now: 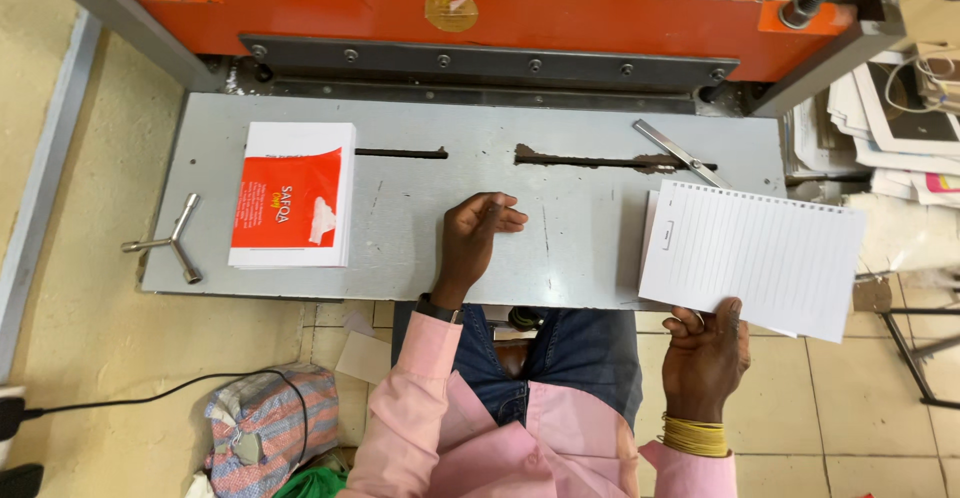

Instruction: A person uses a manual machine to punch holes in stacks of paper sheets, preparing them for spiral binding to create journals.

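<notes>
Lined sheets [752, 258] sit pinched in the right hand [706, 350] at the bench [580, 248] edge; the left hand [478, 236] rests released, loosely curled, on the bench.

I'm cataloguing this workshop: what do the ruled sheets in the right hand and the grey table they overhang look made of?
White ruled sheets: matte paper, thin, with punched edge holes. Flat grey machine table: likely painted steel, scratched with rusty slots.

We worked in a small print-finishing workshop: an orange paper-cutting machine [450, 18] with grey steel bed [590, 248], printed cover stacks [293, 196] and loose sheets piled [890, 118] nearby.
</notes>
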